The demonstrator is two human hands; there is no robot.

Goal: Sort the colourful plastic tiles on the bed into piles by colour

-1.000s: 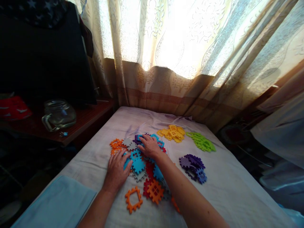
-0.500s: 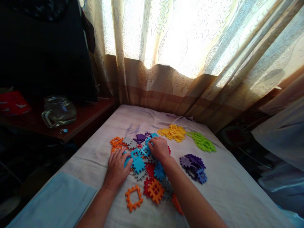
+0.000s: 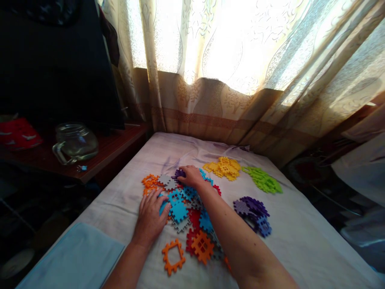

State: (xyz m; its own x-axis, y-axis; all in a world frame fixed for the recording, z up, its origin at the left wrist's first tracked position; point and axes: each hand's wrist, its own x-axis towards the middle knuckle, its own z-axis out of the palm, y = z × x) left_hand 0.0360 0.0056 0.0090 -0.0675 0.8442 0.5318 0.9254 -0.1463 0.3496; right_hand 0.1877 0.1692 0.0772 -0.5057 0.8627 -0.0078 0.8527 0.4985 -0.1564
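A mixed heap of plastic interlocking tiles with toothed edges lies on the sheet-covered surface. My right hand (image 3: 191,176) reaches to the heap's far side, its thumb and fingers closed around a purple tile (image 3: 178,174). My left hand (image 3: 152,210) rests at the near left of the heap, fingers apart, touching a blue tile (image 3: 163,204) partly hidden under them. Beside it are a solid blue tile (image 3: 179,211) and grey tiles (image 3: 166,181). Closer to me lie an orange window tile (image 3: 202,245) and an orange frame tile (image 3: 174,257). My right forearm hides part of the heap.
Sorted piles of yellow tiles (image 3: 224,167), green tiles (image 3: 263,180) and purple tiles (image 3: 252,210) lie to the right. Orange tiles (image 3: 149,183) are at the left. A light blue folded cloth (image 3: 72,257) lies front left. A glass jug (image 3: 76,142) stands on the wooden desk.
My right hand has moved left from the blue tiles to the purple tile and closed on it. My left hand stays by the blue tile. The view has shifted slightly.
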